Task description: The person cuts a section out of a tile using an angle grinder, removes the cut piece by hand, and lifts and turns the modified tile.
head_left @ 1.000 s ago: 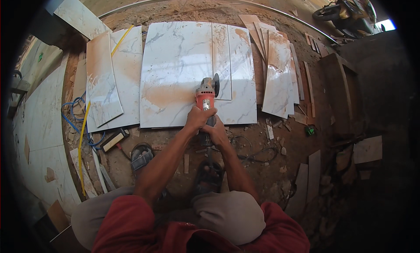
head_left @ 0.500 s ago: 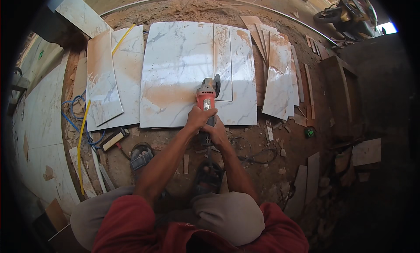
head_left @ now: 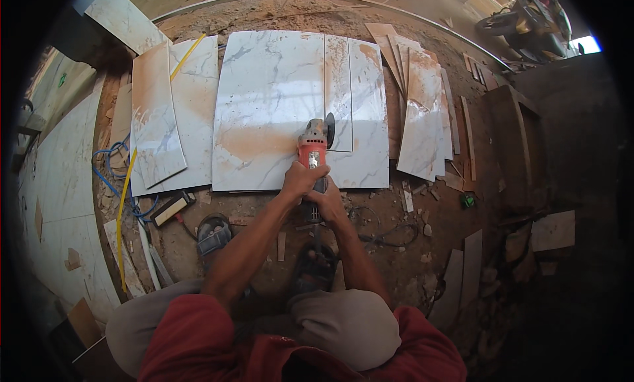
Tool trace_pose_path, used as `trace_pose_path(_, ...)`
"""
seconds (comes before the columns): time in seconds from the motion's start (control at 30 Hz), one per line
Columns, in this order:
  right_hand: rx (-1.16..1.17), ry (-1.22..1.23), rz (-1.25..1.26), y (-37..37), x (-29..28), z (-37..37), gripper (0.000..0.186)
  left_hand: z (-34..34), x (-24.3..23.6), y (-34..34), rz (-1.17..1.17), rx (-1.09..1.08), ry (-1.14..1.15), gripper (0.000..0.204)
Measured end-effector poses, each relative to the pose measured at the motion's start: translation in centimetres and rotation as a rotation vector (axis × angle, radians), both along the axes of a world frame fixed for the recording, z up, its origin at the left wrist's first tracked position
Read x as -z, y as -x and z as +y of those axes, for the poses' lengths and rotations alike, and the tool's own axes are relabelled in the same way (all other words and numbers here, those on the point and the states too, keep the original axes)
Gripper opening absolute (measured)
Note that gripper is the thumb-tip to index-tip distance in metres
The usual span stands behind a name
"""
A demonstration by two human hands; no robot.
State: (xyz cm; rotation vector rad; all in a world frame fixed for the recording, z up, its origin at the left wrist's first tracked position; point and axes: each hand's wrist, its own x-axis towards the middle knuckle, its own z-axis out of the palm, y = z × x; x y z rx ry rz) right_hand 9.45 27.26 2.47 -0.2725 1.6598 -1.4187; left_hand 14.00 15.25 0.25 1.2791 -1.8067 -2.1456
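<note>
Both my hands grip a red and grey angle grinder (head_left: 313, 149). My left hand (head_left: 302, 180) wraps its body just behind the red housing. Lower down, my right hand (head_left: 328, 198) is closed round the dark rear handle. The cutting disc (head_left: 330, 131) stands on edge at the grinder's right side, over a narrow strip of tile (head_left: 337, 71) that lies on a large white marbled tile (head_left: 264, 84). The disc is by the lower left part of that strip; whether it touches the tile I cannot tell. Reddish dust covers parts of the tile.
Cut tile pieces (head_left: 421, 117) are stacked on the right, with another tile (head_left: 155, 117) on the left. A yellow strip (head_left: 125, 203), a blue hose (head_left: 105, 167) and a trowel-like tool (head_left: 173, 209) lie at left. A green tape measure (head_left: 467, 200) sits right; a motorcycle (head_left: 528, 25) stands beyond.
Almost nothing differs. The view has shifted very slightly, and my hands keep the same hold on the grinder over the strip.
</note>
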Motion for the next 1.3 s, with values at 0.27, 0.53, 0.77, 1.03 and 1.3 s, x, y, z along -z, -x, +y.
trace_pose_path(0.27,-0.003,-0.027,-0.003,0.0,0.3,-0.3,0.078,-0.6,0.4,0.1,-0.010,0.014,-0.015,0.051)
trace_pose_path(0.53,-0.018,-0.052,0.046,0.1,1.3,0.9,0.079,0.4,-0.7,0.0,-0.031,0.020,0.005,0.052)
trace_pose_path(0.77,-0.013,-0.038,0.055,-0.1,0.6,0.6,0.079,0.4,-0.3,-0.3,-0.017,0.003,-0.007,0.051)
trace_pose_path(1.03,-0.003,-0.012,0.029,-0.1,0.9,0.0,0.076,-0.4,0.3,-0.1,-0.036,0.014,0.006,0.050)
trace_pose_path(1.3,-0.012,-0.041,0.032,-0.2,0.2,0.1,0.078,-0.2,-0.4,-0.2,-0.054,0.030,0.005,0.050)
